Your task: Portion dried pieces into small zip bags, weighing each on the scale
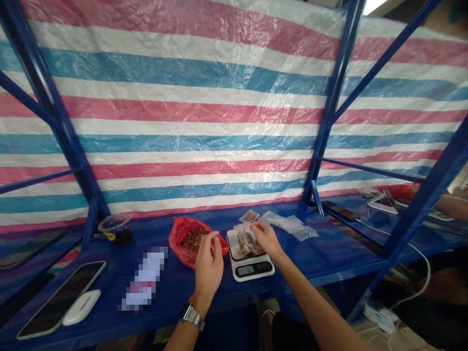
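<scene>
A red plastic bag (pixel 183 254) lies open, with small brown pellets (pixel 192 240) inside. My left hand (pixel 209 263) is at the bag's right edge, its fingers curled together. Whatever they hold is hard to make out; a small clear, rounded piece shows beside the fingertips, over the pellets. On the white digital scale (pixel 256 274) lies a small clear zip bag (pixel 247 243) with brown contents. My right hand (pixel 266 240) pinches the upper right edge of this bag. The reading on the scale's display is too small to tell.
Behind the scale lie a filled small bag (pixel 250 216) and several flat clear bags (pixel 288 223). To the left are a plastic cup (pixel 116 231), a phone (pixel 62 298), a white case (pixel 82 307) and a blurred-out object (pixel 144 280). Blue posts (pixel 325 117) frame the shelf; another person's arm (pixel 451 204) shows at right.
</scene>
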Demonstrator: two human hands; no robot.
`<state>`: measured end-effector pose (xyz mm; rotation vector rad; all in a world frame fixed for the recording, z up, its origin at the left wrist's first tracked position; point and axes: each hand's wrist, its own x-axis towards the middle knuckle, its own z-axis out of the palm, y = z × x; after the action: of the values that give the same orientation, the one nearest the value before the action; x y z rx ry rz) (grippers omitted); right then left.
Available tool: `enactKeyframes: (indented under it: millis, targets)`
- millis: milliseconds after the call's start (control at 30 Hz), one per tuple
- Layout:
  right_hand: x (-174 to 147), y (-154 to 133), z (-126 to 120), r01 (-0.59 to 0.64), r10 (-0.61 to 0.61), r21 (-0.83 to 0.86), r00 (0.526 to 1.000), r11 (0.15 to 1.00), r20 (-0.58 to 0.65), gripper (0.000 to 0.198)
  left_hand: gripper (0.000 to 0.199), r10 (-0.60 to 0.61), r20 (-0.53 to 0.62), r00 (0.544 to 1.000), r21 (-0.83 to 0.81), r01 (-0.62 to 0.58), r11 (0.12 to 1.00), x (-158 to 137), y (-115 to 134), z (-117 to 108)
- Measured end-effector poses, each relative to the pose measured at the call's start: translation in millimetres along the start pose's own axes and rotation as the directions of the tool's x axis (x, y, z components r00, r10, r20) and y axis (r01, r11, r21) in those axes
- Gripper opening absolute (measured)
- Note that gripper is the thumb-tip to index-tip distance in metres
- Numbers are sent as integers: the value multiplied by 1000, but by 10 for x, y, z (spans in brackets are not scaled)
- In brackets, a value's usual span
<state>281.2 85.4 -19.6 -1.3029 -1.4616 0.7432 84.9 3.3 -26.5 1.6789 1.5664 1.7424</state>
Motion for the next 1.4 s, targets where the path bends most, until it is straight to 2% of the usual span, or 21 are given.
enactKeyframes:
  millis: [67, 133, 267, 400, 600, 767, 900, 1100, 1400]
  targets:
    - [-72, -166, 73, 0, -10, 223, 999, 975, 46, 29, 35, -44, 4, 999, -71, 44, 996, 15, -5, 62]
    - [-152, -326, 157, 19, -55, 375, 995, 927, 85, 28, 39, -88, 40, 995, -167, 94, 981, 35, -5, 124]
    - [-273, -520, 306, 34, -107, 462, 985, 886, 132, 27, 46, -128, 113, 985, -260, 154, 953, 71, 20, 172]
    - [-325, -542, 383, -5, -105, 465, 972, 885, 211, 38, 48, -132, 68, 989, -233, 144, 962, 81, 17, 128]
    - [-382, -540, 433, 50, -155, 448, 967, 893, 201, 43, 43, -90, 40, 995, -190, 96, 977, 63, -46, 59]
    - [-416, -559, 488, 89, -183, 447, 968, 890, 172, 40, 44, -138, 52, 989, -251, 147, 957, 53, -23, 16]
    - [-425, -548, 518, 89, -214, 475, 953, 875, 216, 37, 46, -128, 88, 988, -282, 148, 948, 57, 19, 2]
    - [-445, -542, 532, 62, -223, 491, 935, 869, 277, 33, 41, -105, 63, 993, -279, 118, 953, 77, -23, 10]
    - [-448, -500, 555, 198, -261, 279, 943, 940, 209, 30, 39, -137, 117, 984, -336, 169, 926, 67, 22, -16]
